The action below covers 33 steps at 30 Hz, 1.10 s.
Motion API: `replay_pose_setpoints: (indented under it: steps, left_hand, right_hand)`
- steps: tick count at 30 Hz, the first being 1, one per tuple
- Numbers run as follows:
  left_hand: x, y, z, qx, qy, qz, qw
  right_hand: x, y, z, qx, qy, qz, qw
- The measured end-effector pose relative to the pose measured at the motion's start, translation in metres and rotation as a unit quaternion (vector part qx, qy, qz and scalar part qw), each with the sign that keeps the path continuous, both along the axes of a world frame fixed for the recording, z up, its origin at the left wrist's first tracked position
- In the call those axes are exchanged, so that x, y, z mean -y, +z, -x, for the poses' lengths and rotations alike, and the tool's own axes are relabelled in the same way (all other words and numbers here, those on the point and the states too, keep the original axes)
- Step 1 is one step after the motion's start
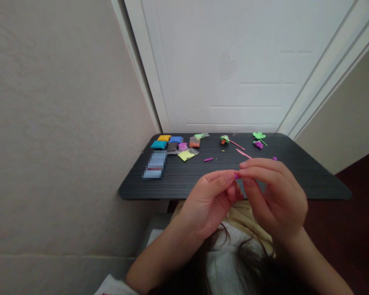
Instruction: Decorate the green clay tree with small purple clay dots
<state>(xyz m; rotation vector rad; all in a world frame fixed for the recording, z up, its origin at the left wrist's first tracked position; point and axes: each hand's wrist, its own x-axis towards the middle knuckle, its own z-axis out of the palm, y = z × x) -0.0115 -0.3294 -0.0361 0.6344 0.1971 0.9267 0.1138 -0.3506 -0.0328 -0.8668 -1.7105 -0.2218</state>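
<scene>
Between the fingertips of both hands, above the table's front edge, sits a small bit of purple modelling clay (236, 176). My left hand (210, 198) pinches it with the thumb against the fingers. From the other side, my right hand (275, 196) meets it with thumb and index finger drawn together; the fingers cover most of the bit. Just behind the hands lie a pink plastic clay knife (242, 153), partly hidden by the right hand, and a purple clay lump (274, 158). A purple clay roll (208, 159) rests further left.
Several clay packets, including a yellow one (188, 154) and a teal one (158, 144), lie at the dark table's (178, 190) back left. A blurred-out rectangle (155, 164) is nearer. Further right are a green-topped clay figure (224, 139), purple clay grapes (258, 144) and a green clover shape (258, 135).
</scene>
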Motion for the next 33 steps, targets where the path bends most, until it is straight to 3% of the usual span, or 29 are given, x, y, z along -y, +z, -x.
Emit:
replay_pose_setpoints:
  steps: [4, 6, 10, 13, 18, 25, 28, 33]
  left_hand:
    - [-0.025, -0.023, -0.010, -0.063, 0.058, -0.021, 0.996]
    - [-0.044, -0.041, -0.013, -0.197, 0.153, -0.077, 0.965]
    - [-0.079, -0.074, -0.011, -0.293, 0.228, -0.111, 0.922]
    - [-0.092, -0.084, -0.007, -0.357, 0.238, -0.172, 0.886]
    - [-0.099, -0.088, -0.008, -0.459, 0.213, -0.291, 0.812]
    - [-0.102, -0.109, -0.014, -0.557, 0.229, -0.410, 0.685]
    - [-0.103, -0.115, -0.014, -0.575, 0.225, -0.429, 0.660]
    - [-0.102, -0.119, -0.012, -0.585, 0.221, -0.443, 0.642]
  right_hand:
    - [-0.019, -0.016, 0.000, -0.111, 0.046, 0.060, 0.991]
    - [-0.031, -0.030, -0.005, -0.175, 0.062, 0.123, 0.975]
    - [-0.056, -0.064, -0.027, -0.244, 0.068, 0.264, 0.931]
    - [-0.069, -0.090, -0.044, -0.243, 0.057, 0.304, 0.920]
    - [-0.080, -0.119, -0.057, -0.245, 0.036, 0.357, 0.901]
    - [-0.080, -0.129, -0.059, -0.244, 0.028, 0.381, 0.891]
    - [-0.079, -0.130, -0.060, -0.240, 0.025, 0.386, 0.891]
    - [-0.077, -0.128, -0.062, -0.228, 0.029, 0.393, 0.890]
